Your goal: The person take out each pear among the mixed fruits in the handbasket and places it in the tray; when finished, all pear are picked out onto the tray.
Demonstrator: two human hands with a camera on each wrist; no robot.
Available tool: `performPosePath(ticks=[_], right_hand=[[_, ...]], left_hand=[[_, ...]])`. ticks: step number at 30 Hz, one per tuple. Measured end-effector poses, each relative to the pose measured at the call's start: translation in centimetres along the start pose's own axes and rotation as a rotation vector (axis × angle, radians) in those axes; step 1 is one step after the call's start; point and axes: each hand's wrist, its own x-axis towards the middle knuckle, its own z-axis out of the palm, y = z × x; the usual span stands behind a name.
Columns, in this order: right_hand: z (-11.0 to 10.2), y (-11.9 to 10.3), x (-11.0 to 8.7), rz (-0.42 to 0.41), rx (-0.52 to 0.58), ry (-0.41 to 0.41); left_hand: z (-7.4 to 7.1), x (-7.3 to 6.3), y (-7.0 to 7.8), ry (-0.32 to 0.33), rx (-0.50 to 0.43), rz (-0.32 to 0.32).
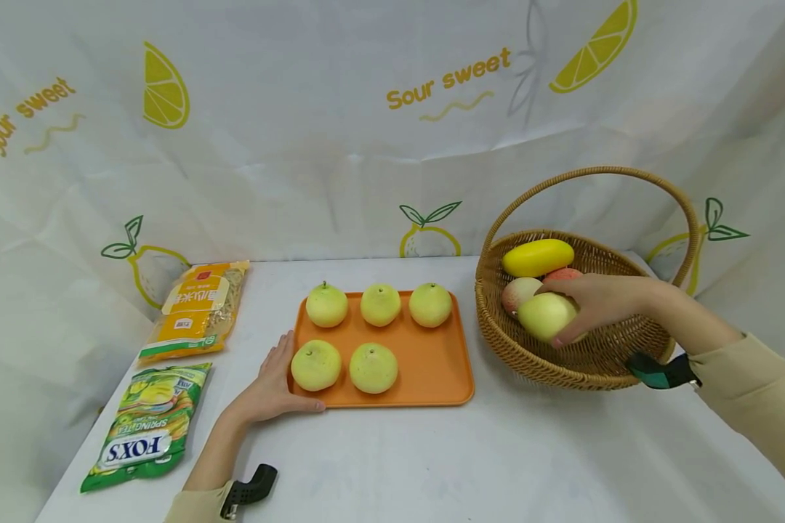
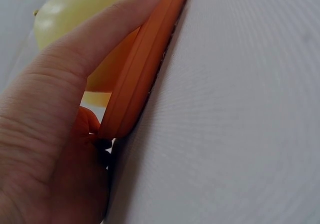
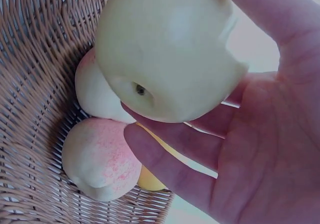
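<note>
In the head view, my right hand grips a pale yellow-green pear over the wicker basket. The right wrist view has that pear held between thumb and fingers, its small dark end dimple facing the camera. Two peaches lie below it in the basket. My left hand rests at the near left corner of an orange tray, thumb along the front rim and fingers spread along the left side. Several similar pears stand on the tray in two rows.
A long yellow fruit lies at the back of the basket, whose tall handle arches overhead. At the left lie an orange-and-clear food bag and a green Fox's candy bag. A lemon-printed white cloth hangs behind.
</note>
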Motion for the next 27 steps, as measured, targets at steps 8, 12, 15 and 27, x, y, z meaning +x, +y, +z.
performPosePath(ticks=[8,12,15,27], right_hand=[[0.8,-1.0,-0.9,0.031,0.073,0.132],[1.6,-1.4,-1.3,0.051,0.109,0.198],[2.2,-1.8,-1.6,0.052,0.152,0.243],[4.4,-2.2,-1.9,0.074,0.354,0.383]], left_hand=[[0.2,-0.1,-0.2,0.005,0.005,0.006],[0.3,-0.1,-0.2,0.005,0.0,-0.001],[0.3,-0.1,-0.3,0.006,-0.003,-0.001],[0.2,0.1,-0.2,0.008,-0.007,0.0]])
